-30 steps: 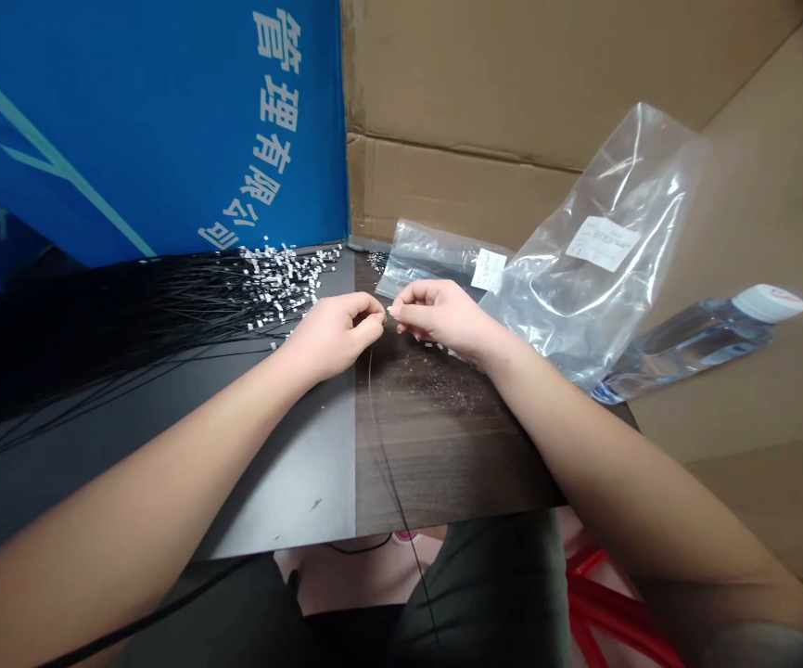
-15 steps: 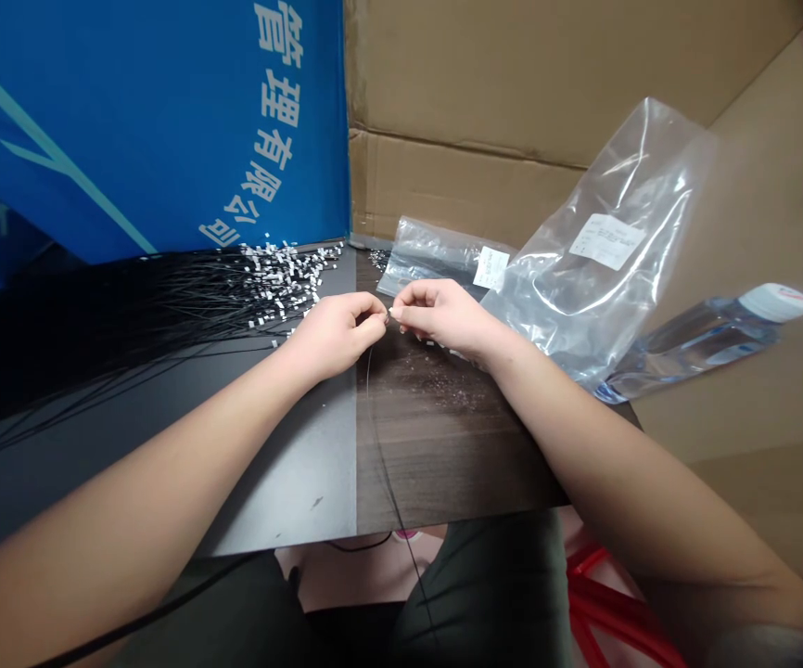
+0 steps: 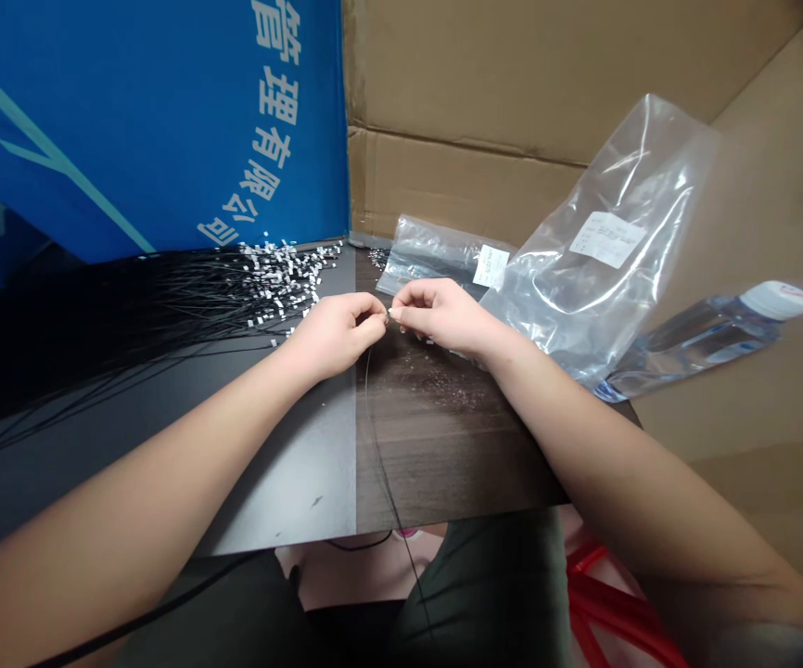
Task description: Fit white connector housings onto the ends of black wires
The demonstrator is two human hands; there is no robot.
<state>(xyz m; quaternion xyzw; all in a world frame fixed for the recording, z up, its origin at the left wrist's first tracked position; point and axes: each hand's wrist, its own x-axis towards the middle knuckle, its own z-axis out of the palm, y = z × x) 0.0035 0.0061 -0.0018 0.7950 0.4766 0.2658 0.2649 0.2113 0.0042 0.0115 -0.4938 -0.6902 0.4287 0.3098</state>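
My left hand [image 3: 344,332] is closed in a pinch on a thin black wire [image 3: 388,482], which hangs from the fingers, crosses the table and drops over its front edge. Facing it, fingertips almost touching, my right hand [image 3: 438,315] pinches something tiny at the wire's end; the fingers cover most of it, so I cannot tell its kind. Left of my hands lies a large bundle of black wires [image 3: 116,297], with small white tags [image 3: 280,274] at the near ends. Tiny loose bits [image 3: 453,385] are scattered on the wood below my right hand.
A flat clear bag [image 3: 429,250] with a label lies behind my hands. To the right, a larger clear plastic bag [image 3: 582,297] leans on the cardboard wall [image 3: 471,74], beside a tilted water bottle [image 3: 700,343]. A blue printed panel [image 3: 165,111] stands at the back left.
Both hands stay nearly in place, still pinched together. The hanging wire has shifted very slightly.
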